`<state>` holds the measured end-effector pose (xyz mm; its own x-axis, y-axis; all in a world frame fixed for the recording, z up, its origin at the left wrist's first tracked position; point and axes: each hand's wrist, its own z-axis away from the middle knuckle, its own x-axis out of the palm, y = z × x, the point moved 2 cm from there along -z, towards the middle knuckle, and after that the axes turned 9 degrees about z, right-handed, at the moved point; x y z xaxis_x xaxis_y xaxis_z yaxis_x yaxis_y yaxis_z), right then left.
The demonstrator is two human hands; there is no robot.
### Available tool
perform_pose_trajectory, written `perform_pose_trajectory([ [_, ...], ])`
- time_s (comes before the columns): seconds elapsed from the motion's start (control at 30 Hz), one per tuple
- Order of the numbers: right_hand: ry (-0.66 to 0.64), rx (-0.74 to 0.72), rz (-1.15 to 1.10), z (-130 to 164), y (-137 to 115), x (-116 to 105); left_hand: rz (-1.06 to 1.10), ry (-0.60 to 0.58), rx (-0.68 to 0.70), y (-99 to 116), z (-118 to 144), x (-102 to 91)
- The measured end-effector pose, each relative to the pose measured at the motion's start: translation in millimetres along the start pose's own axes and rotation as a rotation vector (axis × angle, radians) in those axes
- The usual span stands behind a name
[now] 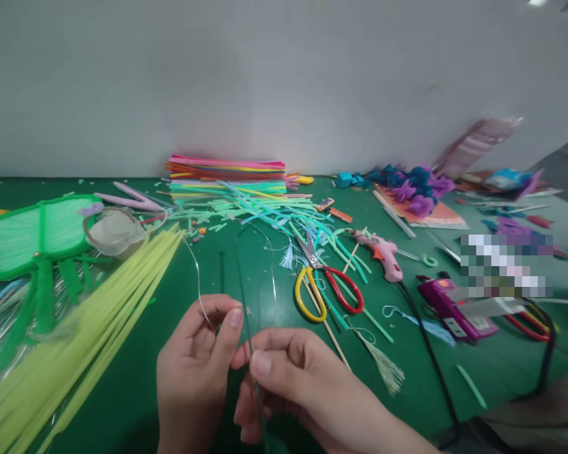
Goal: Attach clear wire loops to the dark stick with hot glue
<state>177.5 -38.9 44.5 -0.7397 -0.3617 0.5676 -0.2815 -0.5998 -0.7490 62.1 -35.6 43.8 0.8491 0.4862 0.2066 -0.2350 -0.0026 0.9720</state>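
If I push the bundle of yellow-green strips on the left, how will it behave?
The yellow-green strips look thin and loose, so they would probably fan apart rather than slide together. They seem light and floppy. The clear film beneath may let them slip.

I'm looking at a craft workshop: a green desk (208,277) strewn with stacked pipe cleaners (227,171), scissors (326,284), a glue gun (383,255).

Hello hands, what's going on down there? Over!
Left hand pinching thin wire. Right hand pinching dark green stem. Scissors lie beside, nothing blocking.
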Motion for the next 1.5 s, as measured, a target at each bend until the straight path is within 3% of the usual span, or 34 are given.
perform_pose_trajectory([
  [0.13, 0.101, -0.067, 0.017, -1.2, -0.5, 1.7, 0.021, -0.017, -0.025, -3.5, -1.6, -1.7],
  [0.33, 0.271, -0.072, 0.168, -3.2, -0.1, -1.3, 0.086, -0.17, -0.214, -20.3, -14.2, -11.1],
  [0.5, 0.336, -0.084, 0.301, -1.8, 3.3, -4.4, -0.004, -0.216, -0.223, -19.1, -16.8, -13.9],
  [1.07, 0.344, -0.184, 0.422, 2.9, 2.7, -13.7, -0.004, -0.342, 0.119, -14.9, -16.4, -11.9],
  [1.4, 0.417, -0.202, 0.526, 1.2, 4.5, -14.0, -0.206, -0.268, 0.29, -13.7, -12.6, -13.7],
  [1.5, 0.385, -0.185, 0.472, 1.0, 5.5, -13.9, -0.192, -0.272, 0.253, -14.8, -12.1, -14.9],
])
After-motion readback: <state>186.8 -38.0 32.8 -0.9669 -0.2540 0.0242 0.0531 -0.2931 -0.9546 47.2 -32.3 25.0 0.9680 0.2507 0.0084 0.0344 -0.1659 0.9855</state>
